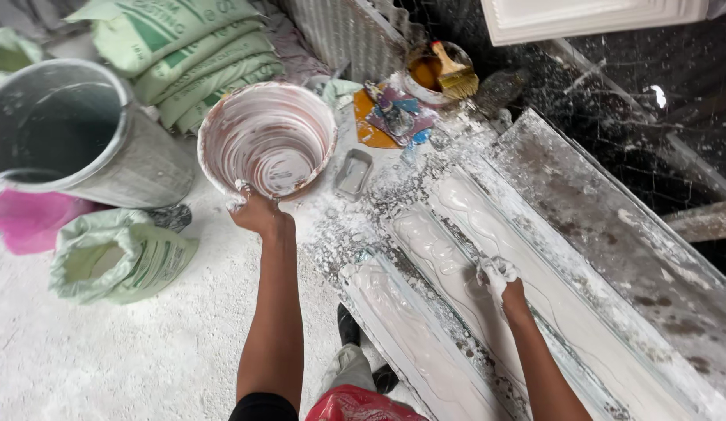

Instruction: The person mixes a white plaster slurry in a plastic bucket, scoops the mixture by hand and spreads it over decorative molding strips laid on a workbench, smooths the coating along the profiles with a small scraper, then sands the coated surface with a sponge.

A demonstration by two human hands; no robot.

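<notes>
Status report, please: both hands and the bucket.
Left hand grips plaster-smeared bucket by rim. Right hand, coated white, presses wet plaster in long mould. Nothing between them.

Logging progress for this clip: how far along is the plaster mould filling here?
Done: the three long moulds already look filled with wet white plaster, and the bucket is nearly empty, with only smears inside. In hand: the left hand grips the bucket rim, while the plaster-coated right hand presses into the middle mould, apparently spreading. Left: the surfaces look uneven, so levelling probably remains.
</notes>
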